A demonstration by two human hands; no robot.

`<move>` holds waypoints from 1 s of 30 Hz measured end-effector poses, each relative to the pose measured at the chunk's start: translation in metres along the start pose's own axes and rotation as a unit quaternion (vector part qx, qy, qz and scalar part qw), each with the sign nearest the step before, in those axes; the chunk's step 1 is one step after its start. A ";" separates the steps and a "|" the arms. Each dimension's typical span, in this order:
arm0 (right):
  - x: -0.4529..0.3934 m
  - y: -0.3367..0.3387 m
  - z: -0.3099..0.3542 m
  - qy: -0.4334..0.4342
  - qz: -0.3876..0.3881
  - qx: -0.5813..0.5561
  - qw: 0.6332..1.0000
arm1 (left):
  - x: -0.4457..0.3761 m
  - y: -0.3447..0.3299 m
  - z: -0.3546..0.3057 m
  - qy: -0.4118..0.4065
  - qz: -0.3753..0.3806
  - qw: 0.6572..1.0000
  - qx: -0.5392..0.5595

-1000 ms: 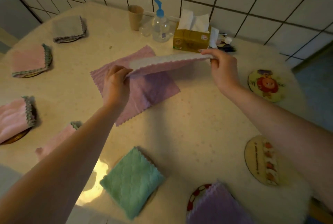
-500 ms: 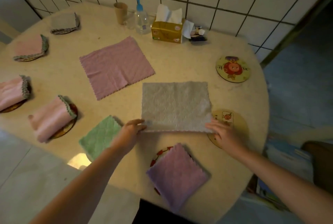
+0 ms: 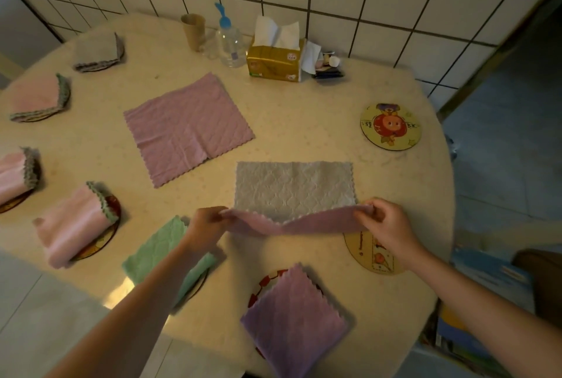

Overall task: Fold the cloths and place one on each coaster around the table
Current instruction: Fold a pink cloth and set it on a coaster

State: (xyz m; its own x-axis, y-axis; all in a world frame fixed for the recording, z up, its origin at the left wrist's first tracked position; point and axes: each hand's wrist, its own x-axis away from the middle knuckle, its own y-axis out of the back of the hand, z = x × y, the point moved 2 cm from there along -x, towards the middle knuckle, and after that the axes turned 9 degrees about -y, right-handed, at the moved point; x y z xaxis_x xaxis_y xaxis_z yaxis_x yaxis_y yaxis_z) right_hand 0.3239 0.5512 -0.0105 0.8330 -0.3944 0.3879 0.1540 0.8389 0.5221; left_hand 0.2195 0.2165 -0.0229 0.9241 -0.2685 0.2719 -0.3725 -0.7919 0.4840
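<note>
A grey cloth with a pink underside (image 3: pixel 292 192) lies on the round table (image 3: pixel 304 134). My left hand (image 3: pixel 206 222) pinches its near left corner and my right hand (image 3: pixel 383 222) pinches its near right corner. Both hold the near edge lifted, so the pink side shows. A second pink cloth (image 3: pixel 188 125) lies spread flat further back. Two coasters are bare: an orange cartoon one (image 3: pixel 390 127) at the right and an oval one (image 3: pixel 369 256) partly under my right wrist. Folded cloths sit on coasters: purple (image 3: pixel 295 323), green (image 3: pixel 164 253), several pink (image 3: pixel 73 222) and one grey (image 3: pixel 98 50).
At the back by the tiled wall stand a brown cup (image 3: pixel 193 31), a pump bottle (image 3: pixel 230 40), a gold tissue pack (image 3: pixel 275 61) and some small items (image 3: pixel 328 67). The table's edge curves close on the right, with the floor beyond.
The grey cloth was carried from above the pink cloth and laid flat near me. My hands have since lifted its near edge, turning the pink side up.
</note>
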 end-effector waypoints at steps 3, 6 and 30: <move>-0.029 -0.003 0.018 -0.035 -0.027 -0.058 0.997 | -0.028 0.001 -0.003 0.062 -0.053 0.989 0.124; -0.068 -0.012 0.023 -0.096 -0.063 -0.058 0.992 | -0.059 -0.005 -0.001 0.100 -0.065 0.981 0.150; -0.112 -0.024 0.023 -0.171 -0.124 0.016 0.977 | -0.093 -0.031 -0.014 0.113 -0.166 0.944 -0.261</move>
State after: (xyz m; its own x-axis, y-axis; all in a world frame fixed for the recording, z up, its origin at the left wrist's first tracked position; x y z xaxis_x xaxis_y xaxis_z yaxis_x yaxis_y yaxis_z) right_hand 0.2148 0.5663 -0.0496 0.5459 -0.6908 0.4742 0.3074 0.6916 0.6536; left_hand 0.1436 0.2736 -0.0515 0.9776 0.1174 0.1745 -0.1107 -0.4182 0.9016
